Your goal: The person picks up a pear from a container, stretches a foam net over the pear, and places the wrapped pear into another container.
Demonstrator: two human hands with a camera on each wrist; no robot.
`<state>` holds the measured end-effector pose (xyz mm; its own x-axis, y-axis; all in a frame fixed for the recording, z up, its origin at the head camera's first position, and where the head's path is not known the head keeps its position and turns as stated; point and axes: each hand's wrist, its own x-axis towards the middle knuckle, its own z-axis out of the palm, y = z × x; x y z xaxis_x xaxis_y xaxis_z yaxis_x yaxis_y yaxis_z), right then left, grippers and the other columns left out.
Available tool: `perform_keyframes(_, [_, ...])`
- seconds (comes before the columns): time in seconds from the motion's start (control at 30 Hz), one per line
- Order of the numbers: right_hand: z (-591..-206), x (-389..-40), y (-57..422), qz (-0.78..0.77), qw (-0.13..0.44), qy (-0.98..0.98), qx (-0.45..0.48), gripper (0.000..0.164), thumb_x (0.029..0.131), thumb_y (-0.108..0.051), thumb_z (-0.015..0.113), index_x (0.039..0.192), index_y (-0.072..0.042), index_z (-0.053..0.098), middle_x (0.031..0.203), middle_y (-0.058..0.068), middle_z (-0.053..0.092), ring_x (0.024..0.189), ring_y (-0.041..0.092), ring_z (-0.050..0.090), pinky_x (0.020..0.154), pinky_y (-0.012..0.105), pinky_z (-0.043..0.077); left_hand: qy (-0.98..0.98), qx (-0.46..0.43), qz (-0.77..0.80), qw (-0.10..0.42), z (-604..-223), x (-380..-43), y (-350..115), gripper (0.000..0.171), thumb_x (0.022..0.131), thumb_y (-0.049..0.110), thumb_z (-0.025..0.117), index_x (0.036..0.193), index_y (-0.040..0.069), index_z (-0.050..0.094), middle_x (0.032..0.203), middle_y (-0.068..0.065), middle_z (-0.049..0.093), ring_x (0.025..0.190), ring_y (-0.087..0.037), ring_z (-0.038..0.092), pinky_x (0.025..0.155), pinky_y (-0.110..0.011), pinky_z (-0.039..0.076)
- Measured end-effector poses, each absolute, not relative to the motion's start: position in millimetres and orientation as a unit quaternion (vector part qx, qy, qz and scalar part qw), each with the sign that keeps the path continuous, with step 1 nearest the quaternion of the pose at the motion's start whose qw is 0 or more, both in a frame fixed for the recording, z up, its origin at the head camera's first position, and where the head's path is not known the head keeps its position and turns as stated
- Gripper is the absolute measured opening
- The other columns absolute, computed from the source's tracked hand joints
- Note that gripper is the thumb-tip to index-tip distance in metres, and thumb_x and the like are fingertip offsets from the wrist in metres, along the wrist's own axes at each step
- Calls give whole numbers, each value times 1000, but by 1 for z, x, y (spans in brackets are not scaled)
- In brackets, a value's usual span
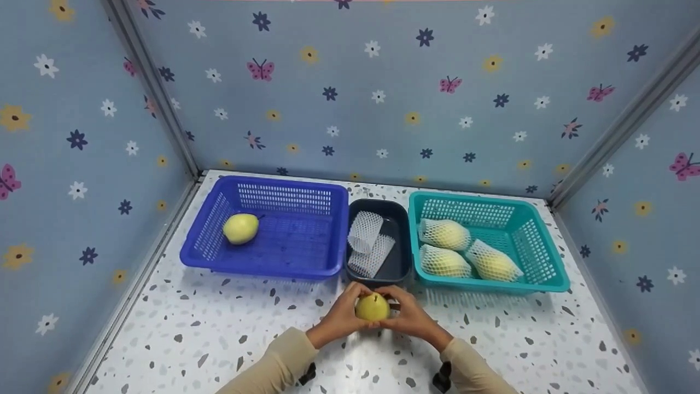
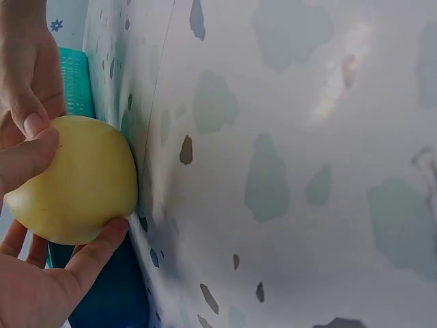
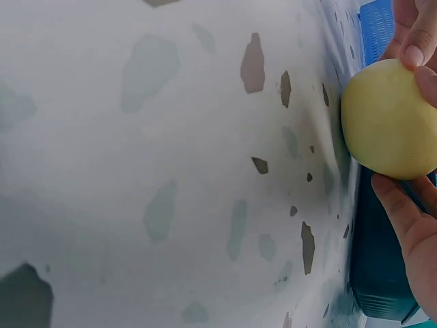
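Centrally, one yellow pear (image 1: 373, 309), unwrapped, stem (image 1: 375, 299) uppermost; location: low at the speckled tabletop (image 1: 219, 334), just in front of the dark plastic tray (image 1: 396, 265). Left hand (image 1: 342, 314) and right hand (image 1: 410, 314): thumbs and fingers curved round opposite sides, holding the fruit between them. Handling, by judgement: moderate weight, firm flesh, smooth and somewhat slippery skin, prone to bruising. Recommended hold: around the broad middle, fingers spread, pressure light; stem probably brittle, to be avoided.
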<state>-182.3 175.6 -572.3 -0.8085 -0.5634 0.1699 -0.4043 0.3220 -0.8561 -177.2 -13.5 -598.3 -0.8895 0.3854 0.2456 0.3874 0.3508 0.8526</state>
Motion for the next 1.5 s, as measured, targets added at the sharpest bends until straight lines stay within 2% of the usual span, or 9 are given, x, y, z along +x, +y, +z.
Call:
perform_keyframes(0.13, [-583,-191,183,-487,101,812,-306,60,68,-22,76,119,-10,46,115,4,48,102,23,49,82,35,45,-821,-236,-520,0,-597,-177,-11,55,59,19,81,102,14,48,105,3,45,98,-13,47,83,-34,41])
perform_keyframes(0.27, [-555,-195,186,-478,106,812,-316,53,73,-18,72,117,-3,48,114,13,50,103,29,51,84,41,43,-817,-245,-522,4,-596,-177,-11,54,58,8,79,102,12,48,104,1,45,95,-15,48,81,-34,42])
perform_keyframes(0.37, [-529,-204,185,-470,71,818,-323,41,76,-14,68,112,-1,52,108,15,53,98,31,53,81,45,44,-817,-253,-518,8,-596,-178,-11,58,53,-1,76,102,10,48,104,0,45,95,-15,48,81,-34,42])
perform_keyframes(0.57, [-520,-246,180,-425,-23,846,-321,28,78,-12,66,105,-11,57,101,2,56,93,16,54,78,35,46,-817,-253,-518,3,-596,-179,-10,59,52,-3,75,103,9,49,104,0,45,96,-15,47,82,-32,41])
perform_keyframes(0.7, [-514,-267,166,-394,-42,871,-290,31,76,-6,66,105,-5,57,101,9,56,95,20,54,79,36,46,-813,-248,-527,-3,-596,-179,-9,58,52,-3,75,103,10,49,104,1,45,96,-15,47,82,-32,41])
perform_keyframes(0.93, [-521,-292,139,-286,-62,928,-230,42,73,-16,70,109,-2,55,106,10,55,99,22,52,84,34,43,-816,-237,-527,-5,-599,-178,-10,58,53,0,78,102,11,49,104,2,45,97,-14,47,83,-31,41])
perform_keyframes(1.23, [-548,-309,113,-187,-70,966,-166,46,72,-27,71,107,-3,55,101,12,55,88,26,56,73,38,46,-815,-241,-526,4,-597,-177,-13,58,52,-4,74,101,11,49,105,2,45,97,-14,47,82,-31,42])
perform_keyframes(1.4, [-558,-314,112,-177,-91,970,-137,30,75,-18,66,100,-3,60,95,13,59,82,27,58,70,37,48,-811,-242,-533,-1,-599,-177,-12,58,52,-7,71,101,12,48,105,2,45,97,-15,47,81,-30,42])
perform_keyframes(1.5, [-558,-316,112,-183,-116,967,-131,11,77,-10,60,84,-3,64,83,11,62,72,27,60,62,37,48,-808,-238,-539,-7,-599,-177,-12,58,51,-9,69,101,12,48,106,2,44,98,-15,47,82,-31,42])
